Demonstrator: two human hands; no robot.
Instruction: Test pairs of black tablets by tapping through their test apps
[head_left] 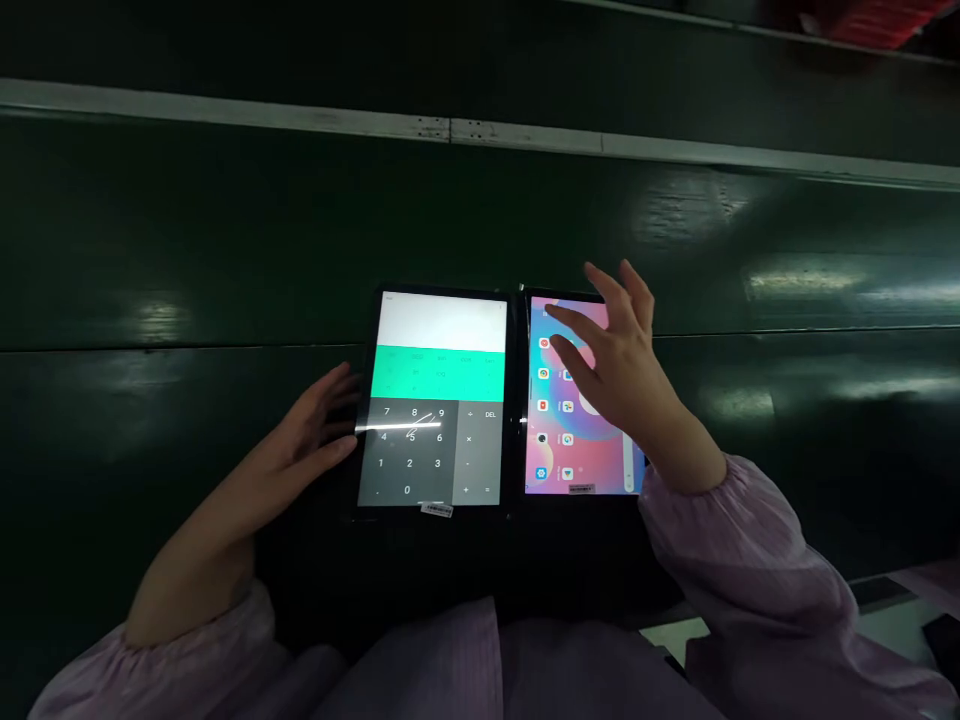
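Observation:
Two lit tablets lie side by side on a dark green work surface (187, 300). The left tablet (439, 400) shows a calculator with a green band and a number pad. The right tablet (574, 440) shows a pink home screen with a column of app icons. My left hand (319, 430) rests flat at the left tablet's left edge, fingers stretched out and touching it. My right hand (611, 360) hovers over the right tablet's screen with its fingers spread, holding nothing. It hides part of that screen. Both arms wear pale purple sleeves.
A pale rail (450, 130) runs across the far side of the surface. Something red (877, 20) shows at the top right corner. A small white label (437, 510) sits below the left tablet. A pale strip of floor (675, 635) shows at the lower right.

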